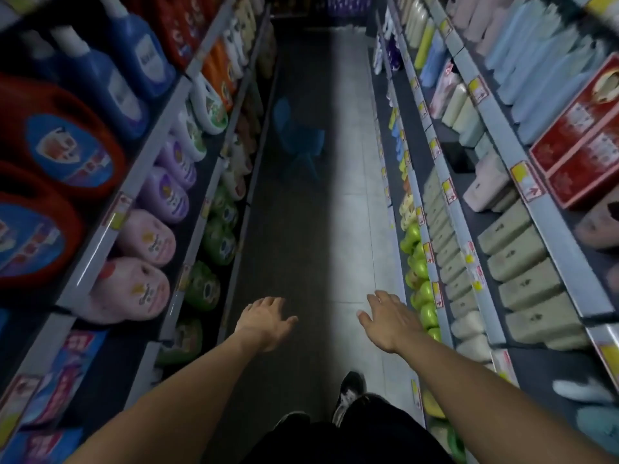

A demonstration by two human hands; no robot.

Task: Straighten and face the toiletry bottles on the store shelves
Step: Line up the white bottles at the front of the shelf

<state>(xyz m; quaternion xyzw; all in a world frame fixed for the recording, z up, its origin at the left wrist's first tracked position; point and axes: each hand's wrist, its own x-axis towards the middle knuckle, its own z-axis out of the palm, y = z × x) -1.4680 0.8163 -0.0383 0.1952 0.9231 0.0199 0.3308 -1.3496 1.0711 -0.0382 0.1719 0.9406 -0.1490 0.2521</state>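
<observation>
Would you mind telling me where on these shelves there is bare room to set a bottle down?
One dark gap on the right shelf, between the pale green bottles and the pink pack. Elsewhere it is crowded: olive bottles run edge to edge. The aisle floor is bare up to the blue chair.

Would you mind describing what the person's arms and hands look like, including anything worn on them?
Both forearms are bare along everything in view; no sleeve shows. The left hand and the right hand wear no gloves, and I can see no watch, bracelet or ring, though the picture is dim and slightly blurred. Lower down the person wears dark clothing and dark shoes with lighter patches.
</observation>
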